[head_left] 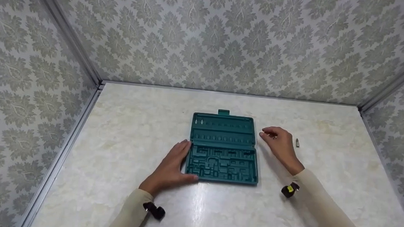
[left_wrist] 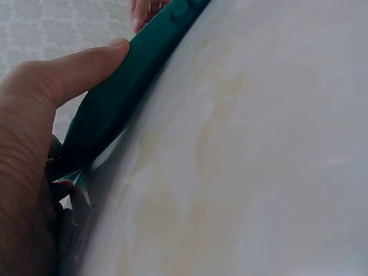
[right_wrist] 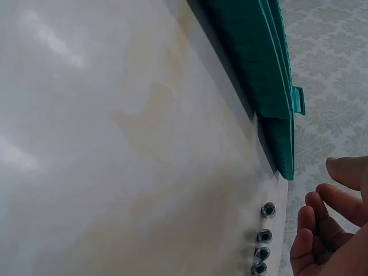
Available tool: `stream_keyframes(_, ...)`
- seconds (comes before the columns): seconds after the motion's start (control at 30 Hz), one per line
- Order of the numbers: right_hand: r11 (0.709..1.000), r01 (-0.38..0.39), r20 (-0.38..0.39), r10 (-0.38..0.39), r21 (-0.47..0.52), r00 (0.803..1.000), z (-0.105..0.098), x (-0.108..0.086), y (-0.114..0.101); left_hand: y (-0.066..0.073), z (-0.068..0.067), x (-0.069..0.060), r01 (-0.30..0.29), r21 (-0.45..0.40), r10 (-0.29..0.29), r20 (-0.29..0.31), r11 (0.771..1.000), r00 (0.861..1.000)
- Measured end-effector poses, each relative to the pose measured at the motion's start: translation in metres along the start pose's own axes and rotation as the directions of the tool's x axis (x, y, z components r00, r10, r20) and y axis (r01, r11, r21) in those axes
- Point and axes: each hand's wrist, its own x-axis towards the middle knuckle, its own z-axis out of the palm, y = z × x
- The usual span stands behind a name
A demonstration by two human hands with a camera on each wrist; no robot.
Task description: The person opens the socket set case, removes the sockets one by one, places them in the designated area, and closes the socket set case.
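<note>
A green plastic tool case (head_left: 224,144) lies unfolded on the table, its moulded slots showing. Two small silver pieces (head_left: 199,121) sit at the left end of its far half. My left hand (head_left: 170,167) holds the near left corner, thumb on the front edge and fingers along the left side; the thumb (left_wrist: 98,66) shows on the green edge up close. Right of the case is my right hand (head_left: 278,141), apart from it with fingers loosely bent. Nothing shows between those fingers (right_wrist: 339,204). Beside this hand stand several small metal sockets (right_wrist: 264,236) in a row.
The pale marbled table (head_left: 132,122) carries the case and the sockets. Patterned panels (head_left: 211,38) rise behind the table and at both sides. A latch tab (head_left: 223,112) juts from the case's far edge.
</note>
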Motion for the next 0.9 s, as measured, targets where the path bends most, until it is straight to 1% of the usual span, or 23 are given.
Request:
stream_keyframes(0.1, 0.999, 0.033, 0.028, -0.033, -0.009, 0.999, 0.004, 0.006, -0.007, 0.001, -0.001, 0.001, 0.007, 0.0, -0.007, 0.002, 1.0, 1.0)
stream_keyframes(0.23, 0.998, 0.064, 0.077, -0.064, 0.005, 0.995, 0.012, 0.011, -0.015, 0.002, -0.001, 0.0, 0.015, -0.009, -0.015, 0.0, 1.0, 1.0)
stream_keyframes(0.43, 0.992, 0.117, 0.145, -0.122, 0.042, 0.982, 0.028, 0.018, -0.03, 0.002, 0.0, -0.001, 0.014, -0.019, -0.014, -0.005, 1.0, 1.0)
stream_keyframes(0.57, 0.99, 0.126, 0.185, -0.137, 0.068, 0.973, 0.041, 0.025, -0.042, 0.0, 0.001, -0.002, 0.003, -0.011, -0.003, -0.008, 1.0, 1.0)
stream_keyframes(0.73, 0.984, 0.161, 0.237, -0.175, 0.077, 0.956, 0.058, 0.034, -0.054, -0.001, 0.001, -0.001, -0.003, -0.012, 0.003, -0.014, 1.0, 1.0)
stream_keyframes(0.9, 0.971, 0.216, 0.283, -0.237, 0.102, 0.929, 0.075, 0.042, -0.063, 0.001, 0.001, 0.001, 0.005, -0.021, -0.005, -0.005, 1.0, 1.0)
